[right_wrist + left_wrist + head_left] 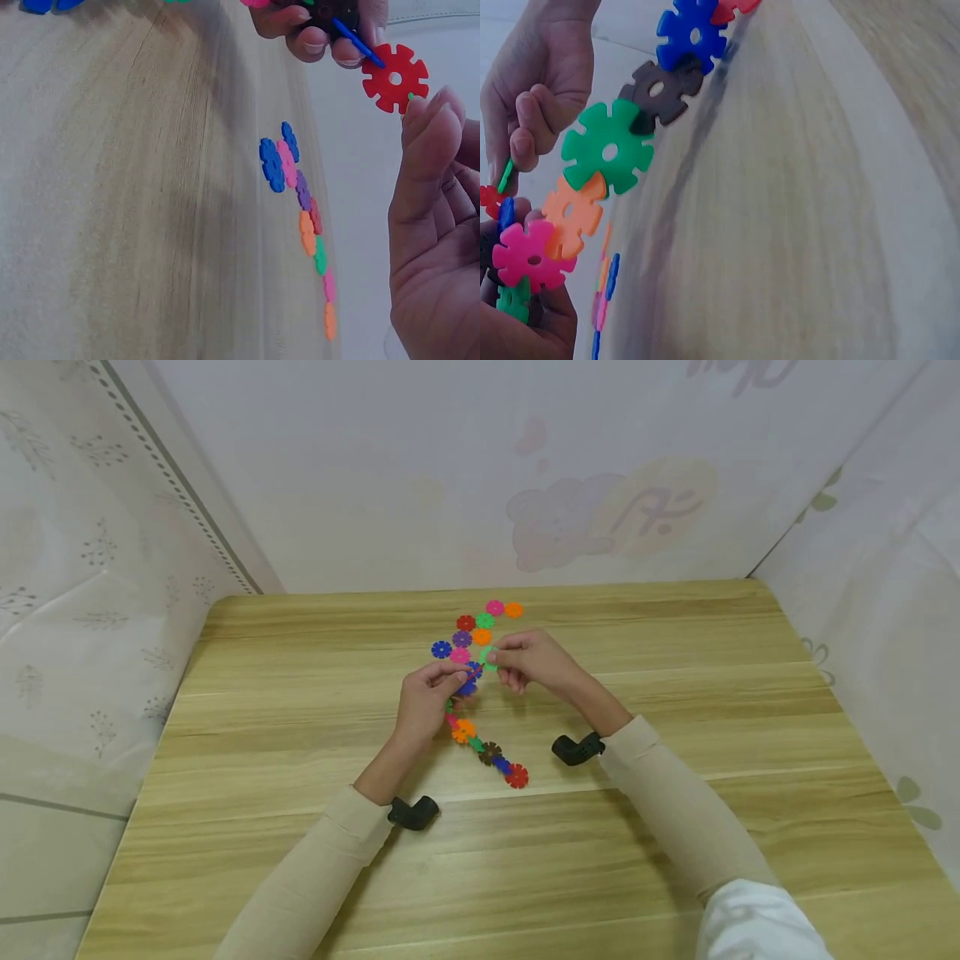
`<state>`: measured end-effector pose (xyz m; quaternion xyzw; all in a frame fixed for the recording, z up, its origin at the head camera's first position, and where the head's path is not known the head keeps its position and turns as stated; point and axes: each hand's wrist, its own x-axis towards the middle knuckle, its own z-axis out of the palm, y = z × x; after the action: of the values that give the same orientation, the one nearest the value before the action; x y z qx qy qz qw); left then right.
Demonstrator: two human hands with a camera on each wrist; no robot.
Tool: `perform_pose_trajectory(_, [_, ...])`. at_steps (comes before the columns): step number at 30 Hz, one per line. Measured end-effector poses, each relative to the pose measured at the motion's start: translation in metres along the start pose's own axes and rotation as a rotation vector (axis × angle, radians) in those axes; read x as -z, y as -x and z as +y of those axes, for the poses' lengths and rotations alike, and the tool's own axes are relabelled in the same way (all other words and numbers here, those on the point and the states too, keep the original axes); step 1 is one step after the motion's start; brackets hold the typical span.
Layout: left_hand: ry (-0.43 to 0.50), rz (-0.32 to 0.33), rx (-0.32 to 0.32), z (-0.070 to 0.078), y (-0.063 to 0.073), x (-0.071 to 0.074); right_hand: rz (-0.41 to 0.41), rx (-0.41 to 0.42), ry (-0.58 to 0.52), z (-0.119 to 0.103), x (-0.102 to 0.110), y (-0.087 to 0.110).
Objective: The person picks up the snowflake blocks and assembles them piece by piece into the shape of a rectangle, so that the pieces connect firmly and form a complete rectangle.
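Observation:
A chain of slotted plastic snowflake discs hangs from my left hand [423, 700], which grips it near its upper end. In the left wrist view the chain shows a pink disc [534, 256], an orange disc [571, 214], a green disc [607, 147], a brown disc [660, 88] and a blue disc [682, 41]. A red disc [395, 66] sits edge-on to a blue one at the held end. Thumb and fingers of my right hand [538, 662] pinch a light green disc [487, 657] at the red disc's rim; the right wrist view mostly hides it.
Several loose discs lie on the wooden table [300, 693] beyond the hands, among them a dark blue disc [441, 649], a purple disc [462, 639] and a hot pink disc [495, 608]. Printed cloth walls [375, 485] close off the back and sides.

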<state>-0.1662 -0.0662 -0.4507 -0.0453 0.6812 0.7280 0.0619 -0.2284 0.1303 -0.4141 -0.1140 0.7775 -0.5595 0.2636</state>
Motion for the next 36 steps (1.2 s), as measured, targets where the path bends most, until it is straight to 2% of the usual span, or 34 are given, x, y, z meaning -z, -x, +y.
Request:
perform_pose_trajectory(8, [-0.016, 0.055, -0.015, 0.003, 0.001, -0.005, 0.021, 0.034, 0.070, -0.007, -0.003, 0.002])
perform_pose_trajectory(10, [0.007, 0.059, -0.014, 0.003, 0.001, -0.006, 0.015, 0.042, 0.077, -0.008, -0.004, 0.002])
perform_pose_trajectory(16, [0.122, -0.006, 0.013, 0.001, 0.002, -0.006, -0.008, 0.049, 0.092, -0.008, -0.005, 0.000])
perform_pose_trajectory(22, [0.122, -0.074, 0.005, -0.001, 0.003, -0.002, -0.049, 0.073, 0.091, -0.006, -0.008, -0.002])
perform_pose_trajectory(30, [0.129, -0.065, 0.013, -0.002, 0.004, 0.005, -0.079, 0.035, -0.042, -0.001, -0.003, -0.008])
perform_pose_trajectory(36, [0.144, -0.063, -0.010, -0.004, 0.006, 0.008, -0.050, -0.019, -0.061, 0.013, 0.001, -0.016])
